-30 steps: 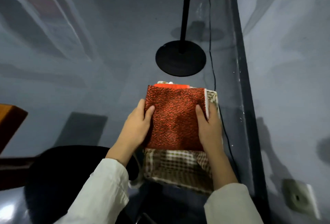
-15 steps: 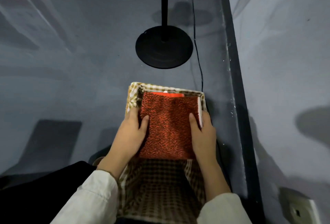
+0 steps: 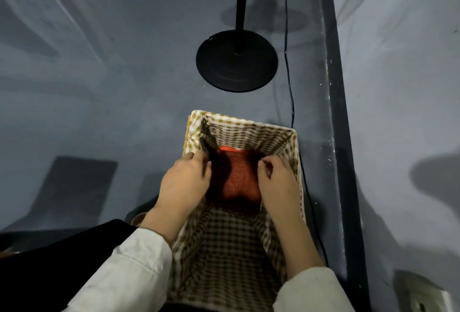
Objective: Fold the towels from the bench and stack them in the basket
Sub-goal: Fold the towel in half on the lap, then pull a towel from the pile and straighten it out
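The red towel [image 3: 240, 179] is going down now: a second ago it was being carried flat above the basket [image 3: 244, 122], and now it is sinking well below the checked rim, settling at the far end of the lining. Something orange [image 3: 227, 148] is peeking out at its far edge, apparently a piece already stacked underneath. The left hand [image 3: 185, 182] is curling its fingers over the towel's left edge, and the right hand [image 3: 276, 182] is doing the same on the right edge, knuckles bent, both looking to be gripping the fold rather than letting go. The towel is bowing a little in the middle, its sides falling into shadow between the hands. The near half of the basket is showing only gingham lining. On the floor beyond, the black stand base [image 3: 236, 60] and its cable [image 3: 288, 87] are sitting apart from the basket. By my reading, this towel's placement is nearly finishing; the letting go is not yet happening.
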Action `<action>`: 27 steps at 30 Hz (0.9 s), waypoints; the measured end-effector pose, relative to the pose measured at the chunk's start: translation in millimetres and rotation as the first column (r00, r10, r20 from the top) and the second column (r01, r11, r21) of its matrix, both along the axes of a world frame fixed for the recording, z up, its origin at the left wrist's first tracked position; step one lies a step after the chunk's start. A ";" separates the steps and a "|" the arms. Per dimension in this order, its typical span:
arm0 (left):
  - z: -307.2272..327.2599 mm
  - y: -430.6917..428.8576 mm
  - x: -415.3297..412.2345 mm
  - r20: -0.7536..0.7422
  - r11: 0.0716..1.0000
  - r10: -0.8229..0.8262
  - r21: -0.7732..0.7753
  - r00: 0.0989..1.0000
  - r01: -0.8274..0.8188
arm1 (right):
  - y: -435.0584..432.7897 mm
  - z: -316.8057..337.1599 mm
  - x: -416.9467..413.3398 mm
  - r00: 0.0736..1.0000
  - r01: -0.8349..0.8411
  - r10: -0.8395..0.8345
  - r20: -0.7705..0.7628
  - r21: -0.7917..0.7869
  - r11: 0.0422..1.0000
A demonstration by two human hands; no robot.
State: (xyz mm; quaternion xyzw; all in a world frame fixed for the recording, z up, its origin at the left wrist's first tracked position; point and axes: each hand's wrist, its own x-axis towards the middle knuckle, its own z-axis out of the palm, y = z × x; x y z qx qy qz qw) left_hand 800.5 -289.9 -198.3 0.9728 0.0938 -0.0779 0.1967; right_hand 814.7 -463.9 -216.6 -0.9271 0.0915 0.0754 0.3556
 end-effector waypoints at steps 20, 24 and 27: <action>157.8 261.6 -245.0 0.239 0.831 0.469 0.206 0.850 -0.516 | 317.4 146.5 -117.7 0.540 -0.802 0.786 0.302 -0.099 0.589; 176.3 297.0 -344.4 0.294 0.682 0.638 0.213 0.712 -0.700 | 392.6 164.5 -183.3 0.293 -0.930 0.893 0.341 -0.118 0.349; 181.4 311.3 -419.3 0.287 0.527 0.765 0.234 0.576 -0.817 | 436.9 173.9 -242.4 0.096 -0.979 0.932 0.348 -0.134 0.151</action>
